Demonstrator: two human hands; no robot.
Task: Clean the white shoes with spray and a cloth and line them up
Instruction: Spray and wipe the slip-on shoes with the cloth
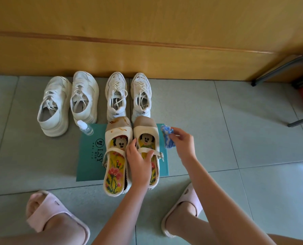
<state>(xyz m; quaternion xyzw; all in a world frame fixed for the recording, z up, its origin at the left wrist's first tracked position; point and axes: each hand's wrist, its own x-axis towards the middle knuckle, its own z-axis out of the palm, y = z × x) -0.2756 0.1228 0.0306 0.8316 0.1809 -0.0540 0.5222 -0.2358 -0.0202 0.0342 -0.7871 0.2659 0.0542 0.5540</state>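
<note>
Your grey tiled floor runs up to a yellow wooden panel. Against that panel stand 4 white sneakers in 2 pairs, toes to the wood: the left pair and the right pair. Nearer you lies a teal folder, and on it sit 2 cream strap shoes side by side, their insoles showing cartoon faces and flowers; the left toe cap carries brown smears. Your left hand has its grip closed over the inner edge and strap of the right strap shoe, covering much of that insole. Your right hand pinches a crumpled blue and white cloth just beside that shoe's outer edge. A small clear spray bottle lies on the folder's far left corner; its contents cannot be made out. Your 2 pink slippers sit at the bottom, your legs cut off by the frame.
</note>
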